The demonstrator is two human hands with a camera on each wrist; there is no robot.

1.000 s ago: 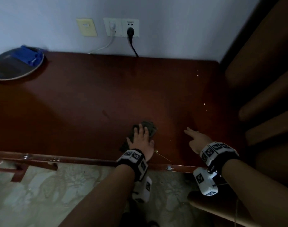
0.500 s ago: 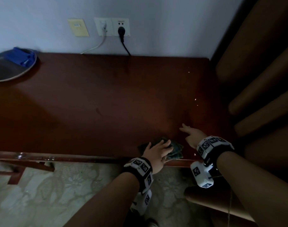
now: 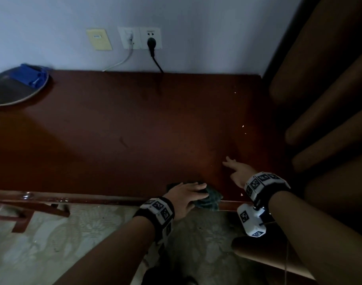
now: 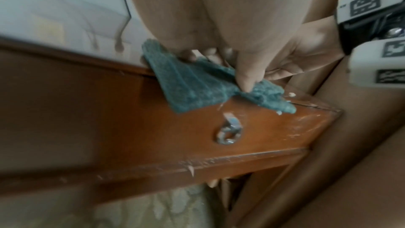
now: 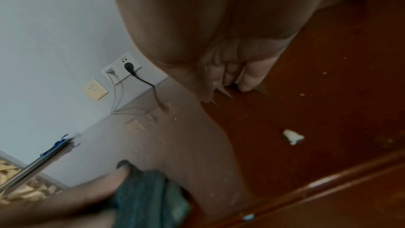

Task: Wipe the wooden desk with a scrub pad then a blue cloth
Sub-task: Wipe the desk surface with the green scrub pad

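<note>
The wooden desk [image 3: 118, 124] fills the head view from 9 o'clock to 3 o'clock, its back edge against the wall [image 3: 52, 27] at 12 o'clock and its front edge running across at 6 o'clock. A brown padded piece of furniture [image 3: 330, 99] stands against the desk's side at 3 o'clock. On the desk's far corner at 10 o'clock sits a round grey tray [image 3: 9, 91], and the blue cloth [image 3: 33, 76] lies folded in it, well apart from both hands. On the wall at 12 o'clock are a double socket [image 3: 140, 38] with a black plug [image 3: 151, 43] in it and a yellowish plate [image 3: 99, 39] just beside it.

The left hand [image 3: 186, 195] lies at the desk's front edge at 6 o'clock, fingers stretched across the top of the green scrub pad [image 3: 210, 199]; the left wrist view shows the thumb [image 4: 247, 75] pressed down into the pad [image 4: 197, 86] while the fingers curl round it, so the pad is gripped and bunched, part of it hanging over the edge above a metal drawer pull [image 4: 229, 133]. The right hand [image 3: 237, 171] rests just beside it at 4 o'clock, fingertips on the wood, fingers relaxed and loosely extended, holding nothing. Small pale crumbs [image 5: 292, 136] lie scattered on the desk near the right hand.
</note>
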